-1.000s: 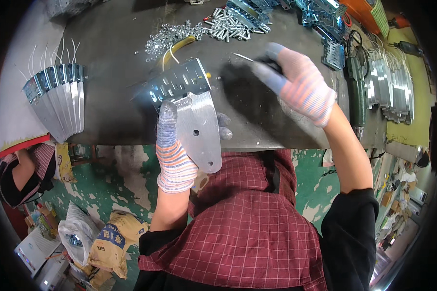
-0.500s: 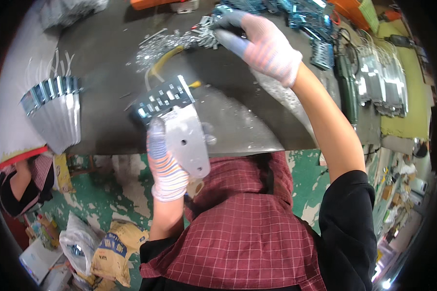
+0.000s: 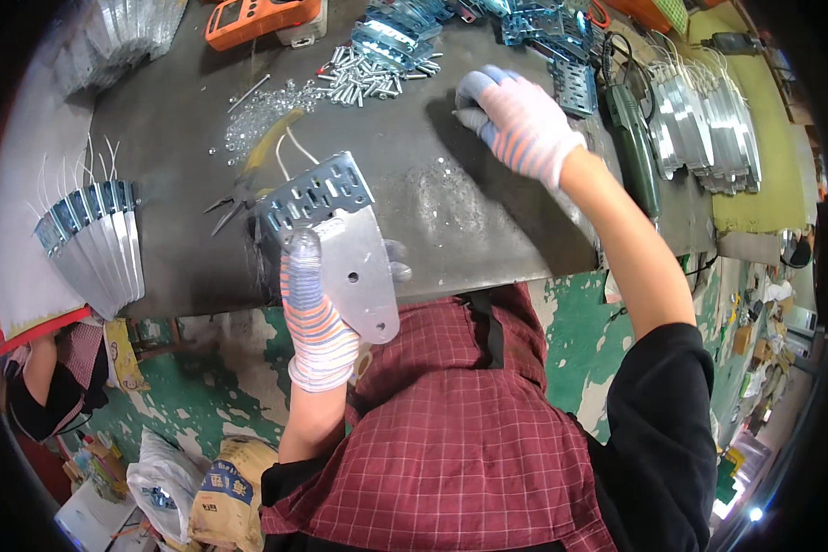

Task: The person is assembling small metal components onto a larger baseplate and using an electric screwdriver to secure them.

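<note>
My left hand (image 3: 313,308), in a striped glove, grips a flat silver metal plate (image 3: 354,267) with a rounded lower end and two holes. A blue perforated bracket (image 3: 317,195) sits across the plate's upper end, and two white wires rise behind it. Over the bench, right of the screw pile (image 3: 363,78), hovers my gloved right hand (image 3: 520,124). Its fingers are pinched together; whatever lies between them is too small to name. Yellow-handled pliers (image 3: 265,152) lie just beyond the bracket, partly hidden by it.
Small clear pieces (image 3: 271,110) lie beside the screws. Blue brackets (image 3: 547,37) are heaped at the back. A green power tool (image 3: 633,147) and wired plates (image 3: 699,120) lie right; more wired plates (image 3: 92,244) fan out left. An orange tool (image 3: 258,20) is at the far edge.
My right hand has come away from the screw pile, moving right and nearer to me. My left hand keeps hold of the plate in about the same place. The view has shifted slightly.
</note>
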